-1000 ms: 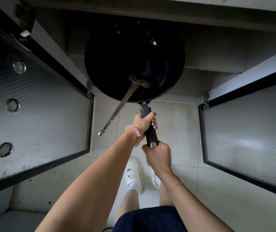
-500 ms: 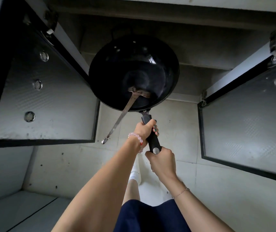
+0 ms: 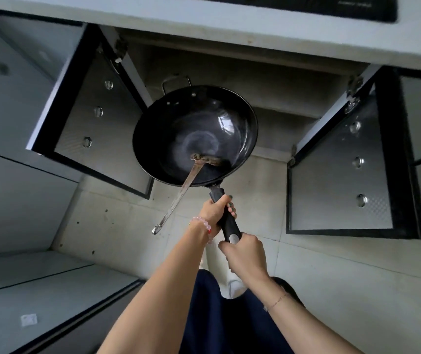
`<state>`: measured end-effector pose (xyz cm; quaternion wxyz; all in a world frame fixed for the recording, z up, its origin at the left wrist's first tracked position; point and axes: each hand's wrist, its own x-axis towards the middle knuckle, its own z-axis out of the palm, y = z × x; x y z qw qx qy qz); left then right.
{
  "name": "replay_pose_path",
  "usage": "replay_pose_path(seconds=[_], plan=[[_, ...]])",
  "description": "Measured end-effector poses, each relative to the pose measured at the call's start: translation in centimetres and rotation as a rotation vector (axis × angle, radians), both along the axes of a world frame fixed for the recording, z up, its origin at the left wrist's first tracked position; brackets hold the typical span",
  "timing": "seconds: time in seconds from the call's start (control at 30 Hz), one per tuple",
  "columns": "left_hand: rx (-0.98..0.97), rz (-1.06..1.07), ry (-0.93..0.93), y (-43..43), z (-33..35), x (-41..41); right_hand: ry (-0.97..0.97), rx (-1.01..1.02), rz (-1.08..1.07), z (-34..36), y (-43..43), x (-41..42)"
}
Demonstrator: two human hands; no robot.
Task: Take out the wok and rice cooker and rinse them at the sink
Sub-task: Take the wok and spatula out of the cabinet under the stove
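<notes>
Head view, wok [image 3: 199, 139] beyond both gripping hands [image 3: 245, 254]

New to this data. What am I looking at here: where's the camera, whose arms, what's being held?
There is no robot. A person wears one wide-angle camera on the head, looking down at their own arms, so the edges bend. Both hands grip the black handle of a dark wok: the left hand nearer the pan, the right hand at the handle's end. A metal spatula rests in the wok, its handle sticking out over the rim. Behind is an under-counter cabinet with the left door and right door both open. Below are a tiled floor and the person's legs. No rice cooker or sink is visible.
</notes>
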<state>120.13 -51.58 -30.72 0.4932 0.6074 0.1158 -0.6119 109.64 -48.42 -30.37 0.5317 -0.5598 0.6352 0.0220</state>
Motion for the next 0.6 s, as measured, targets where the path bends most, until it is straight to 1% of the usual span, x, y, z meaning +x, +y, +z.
replay_pose_path(seconds=[0.13,0.27,0.43,0.6], plan=[[-0.019,0.062,-0.015,1.9,2.1,-0.8,-0.014,-0.019,0.031,2.6,1.5,-1.3],[-0.044,0.049,-0.027,3.7,4.2,-0.9,-0.011,-0.045,0.067,4.6,3.1,-1.4],[-0.086,0.024,-0.069,5.1,6.8,0.2,-0.044,-0.074,0.053,6.9,4.6,-0.3],[-0.137,0.015,-0.068,5.9,9.0,1.2,-0.114,-0.075,0.004,9.2,5.3,0.6]])
